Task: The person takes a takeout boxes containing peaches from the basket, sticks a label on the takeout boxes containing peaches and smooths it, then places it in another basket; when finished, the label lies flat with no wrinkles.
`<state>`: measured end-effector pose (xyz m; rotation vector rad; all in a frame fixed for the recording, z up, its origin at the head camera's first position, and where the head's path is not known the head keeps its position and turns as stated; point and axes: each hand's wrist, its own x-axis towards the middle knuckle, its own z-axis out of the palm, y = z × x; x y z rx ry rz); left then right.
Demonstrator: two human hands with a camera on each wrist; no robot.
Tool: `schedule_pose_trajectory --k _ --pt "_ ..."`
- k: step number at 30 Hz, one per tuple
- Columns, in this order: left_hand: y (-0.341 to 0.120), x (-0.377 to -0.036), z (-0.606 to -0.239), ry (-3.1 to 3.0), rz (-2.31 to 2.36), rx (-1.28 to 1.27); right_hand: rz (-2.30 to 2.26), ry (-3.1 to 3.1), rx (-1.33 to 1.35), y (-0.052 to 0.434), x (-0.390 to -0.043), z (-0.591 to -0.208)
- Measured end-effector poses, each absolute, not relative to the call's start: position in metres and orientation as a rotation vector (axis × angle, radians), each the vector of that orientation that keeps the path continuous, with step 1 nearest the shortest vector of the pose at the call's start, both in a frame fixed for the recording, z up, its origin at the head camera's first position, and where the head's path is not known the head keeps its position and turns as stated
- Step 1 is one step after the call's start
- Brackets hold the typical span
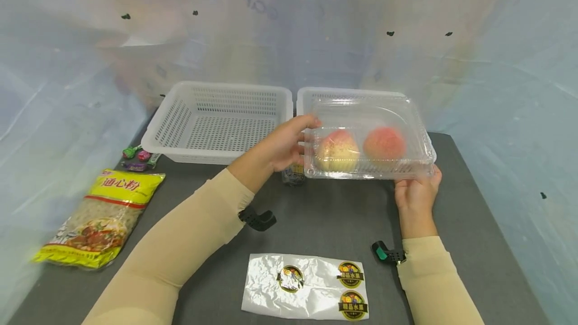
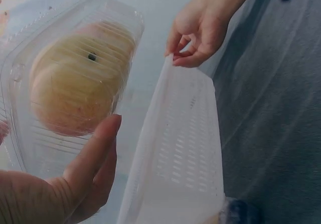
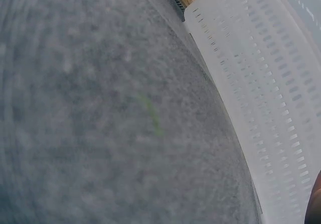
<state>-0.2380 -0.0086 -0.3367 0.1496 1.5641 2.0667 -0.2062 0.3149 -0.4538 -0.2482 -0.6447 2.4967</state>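
Clear fruit box (image 1: 368, 137) held between both hands.

Both hands, left hand (image 1: 282, 147) and right hand (image 1: 416, 190), raised, fingers curled.

The yellow noodle bag (image 1: 100, 222) reads "通心粉" in red characters, and two of the round stickers on the clear plastic film (image 1: 307, 287) read "精品水果", while the third sticker's print is illegible.
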Motion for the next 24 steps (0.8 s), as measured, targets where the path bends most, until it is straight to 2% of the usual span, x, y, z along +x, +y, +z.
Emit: schedule_pose_trajectory --k 4,13,24 --pt "-0.025 -0.223 -0.341 1.557 2.05 0.22 2.485 -0.583 -0.216 0.313 -0.208 -0.454" --pt "-0.059 -0.192 -0.363 1.56 2.049 0.289 2.494 -0.745 -0.379 0.317 -0.203 -0.454" --pt "-0.108 -0.159 -0.396 1.555 2.021 0.248 2.517 -0.785 -0.306 0.317 -0.202 -0.457"
